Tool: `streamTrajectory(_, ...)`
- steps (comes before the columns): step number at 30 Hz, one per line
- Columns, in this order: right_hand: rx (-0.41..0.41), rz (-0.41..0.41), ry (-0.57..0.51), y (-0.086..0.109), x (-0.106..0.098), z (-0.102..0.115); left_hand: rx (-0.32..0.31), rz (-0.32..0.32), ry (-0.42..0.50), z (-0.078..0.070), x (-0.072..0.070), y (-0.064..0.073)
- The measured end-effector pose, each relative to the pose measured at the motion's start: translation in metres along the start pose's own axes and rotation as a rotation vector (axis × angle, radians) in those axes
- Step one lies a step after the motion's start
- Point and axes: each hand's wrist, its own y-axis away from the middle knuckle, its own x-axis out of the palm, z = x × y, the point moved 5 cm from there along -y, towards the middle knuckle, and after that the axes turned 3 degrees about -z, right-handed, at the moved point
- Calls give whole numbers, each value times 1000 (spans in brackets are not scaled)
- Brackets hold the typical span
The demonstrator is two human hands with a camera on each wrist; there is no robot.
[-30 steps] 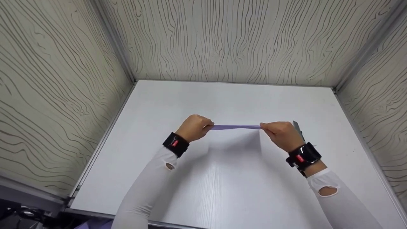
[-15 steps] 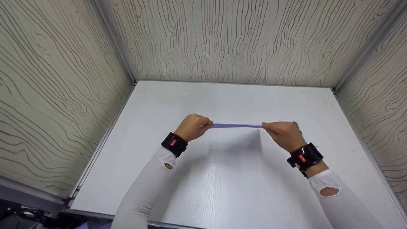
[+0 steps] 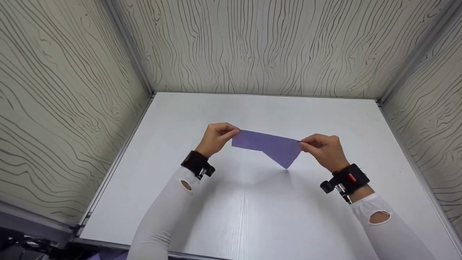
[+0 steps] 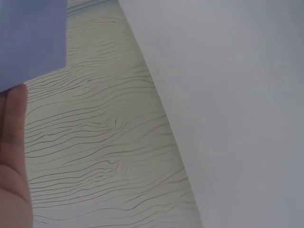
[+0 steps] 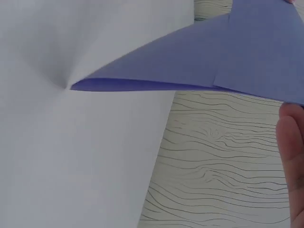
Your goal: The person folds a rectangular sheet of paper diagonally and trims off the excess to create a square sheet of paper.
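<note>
A folded sheet of purple paper (image 3: 269,142) is stretched between my two hands over the white table (image 3: 238,209). My left hand (image 3: 216,138) pinches its upper left corner between thumb and fingers. At the upper right end, my right hand (image 3: 325,150) pinches the other corner. A triangular flap points down from the right part of the paper, its tip close to the tabletop; whether it touches is hard to tell. In the right wrist view the folded paper (image 5: 190,57) shows a narrow gap between layers along the lower edge of that flap.
Wood-patterned panels enclose the table, with the back panel (image 3: 231,47) behind it and the left panel (image 3: 61,108) alongside. Some purple pieces (image 3: 108,255) lie below the table's front edge at lower left.
The paper was seen nearly edge-on as a thin strip; now it is tilted so its face and pointed flap show. Both wrists have turned, and the left hand has risen slightly.
</note>
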Motion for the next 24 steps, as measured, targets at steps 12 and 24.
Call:
streamTrajectory(12, 271, 233, -91, 1, 6, -6, -84, -56, 188, -1, 7, -10)
streamTrajectory(24, 36, 372, 170, -16, 25, 25, -50, -4, 130, -19, 22, -28)
